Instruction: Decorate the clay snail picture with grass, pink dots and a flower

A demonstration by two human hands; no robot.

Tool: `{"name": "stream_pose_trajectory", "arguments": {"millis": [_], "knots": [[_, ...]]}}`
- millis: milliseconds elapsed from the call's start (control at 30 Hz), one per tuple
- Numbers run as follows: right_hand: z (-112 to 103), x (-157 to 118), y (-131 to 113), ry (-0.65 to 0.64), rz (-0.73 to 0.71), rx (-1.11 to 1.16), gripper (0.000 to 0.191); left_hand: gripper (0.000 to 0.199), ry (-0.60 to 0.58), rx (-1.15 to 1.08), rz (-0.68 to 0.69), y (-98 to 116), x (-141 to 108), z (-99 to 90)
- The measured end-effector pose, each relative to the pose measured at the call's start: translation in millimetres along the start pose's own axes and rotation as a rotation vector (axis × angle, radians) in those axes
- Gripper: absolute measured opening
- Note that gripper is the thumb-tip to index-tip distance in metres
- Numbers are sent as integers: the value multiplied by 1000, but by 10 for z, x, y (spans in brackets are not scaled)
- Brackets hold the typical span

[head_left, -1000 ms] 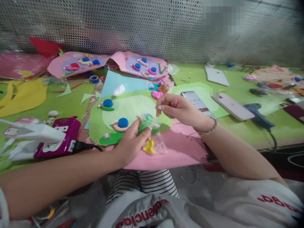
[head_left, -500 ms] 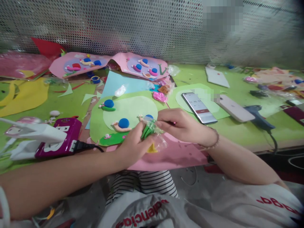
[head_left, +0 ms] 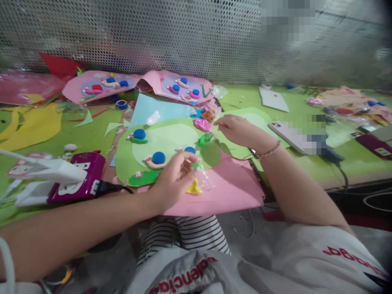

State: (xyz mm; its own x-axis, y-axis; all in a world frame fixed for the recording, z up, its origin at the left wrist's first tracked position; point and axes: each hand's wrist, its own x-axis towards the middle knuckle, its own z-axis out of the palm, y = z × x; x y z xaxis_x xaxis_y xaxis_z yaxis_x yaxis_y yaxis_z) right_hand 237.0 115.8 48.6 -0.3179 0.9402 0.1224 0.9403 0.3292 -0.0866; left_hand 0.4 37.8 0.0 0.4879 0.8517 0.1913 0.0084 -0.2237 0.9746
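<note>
My left hand [head_left: 174, 179] pinches a small piece of green clay [head_left: 195, 164] between thumb and fingertips, above the lower edge of a green paper sheet [head_left: 124, 163]. Beside it lies yellow clay [head_left: 194, 187] with clear plastic wrap. My right hand [head_left: 237, 130] hovers over the sheet's right side, fingers curved and apparently holding nothing. Near its fingertips lie wrapped green clay [head_left: 205, 139] and pink clay [head_left: 202, 124]. On the sheet are clay snails with blue shells: one with a green body [head_left: 139, 135], another with a beige body [head_left: 158, 158], and a third partly behind my left hand.
A purple power strip [head_left: 76, 175] with white plugs stands at left. Pink sheets with clay snails [head_left: 183, 87] lie behind. To the right are a pale phone [head_left: 288, 136], a blue glue gun [head_left: 332, 153] and a white board [head_left: 273, 99]. Pink paper [head_left: 232, 188] covers the front edge.
My right hand has moved away from my left, up and right, now covering the dark phone. The wrapped green clay now lies on the sheet; a small green piece stays in my left fingers.
</note>
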Motion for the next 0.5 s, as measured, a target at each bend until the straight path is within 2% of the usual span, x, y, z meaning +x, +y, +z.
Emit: {"name": "stream_pose_trajectory", "arguments": {"millis": [100, 167, 233, 300, 433, 500], "knots": [[32, -6, -42, 176, -109, 83, 33, 20, -128, 333, 263, 16, 0, -4], [88, 5, -54, 225, -173, 116, 33, 25, -248, 523, 356, 28, -15, 6], [169, 27, -50, 230, -231, 118, 33, 25, -335, 654, 396, 32, -34, 22], [250, 56, -37, 230, -283, 119, 35, 26, -370, 740, 443, 33, -50, 34], [301, 110, -36, 297, -316, 187, 44, 30, -368, 855, 453, 56, -89, 35], [256, 124, -60, 376, -270, 256, 36, 42, -337, 857, 438, 78, -116, 25]]}}
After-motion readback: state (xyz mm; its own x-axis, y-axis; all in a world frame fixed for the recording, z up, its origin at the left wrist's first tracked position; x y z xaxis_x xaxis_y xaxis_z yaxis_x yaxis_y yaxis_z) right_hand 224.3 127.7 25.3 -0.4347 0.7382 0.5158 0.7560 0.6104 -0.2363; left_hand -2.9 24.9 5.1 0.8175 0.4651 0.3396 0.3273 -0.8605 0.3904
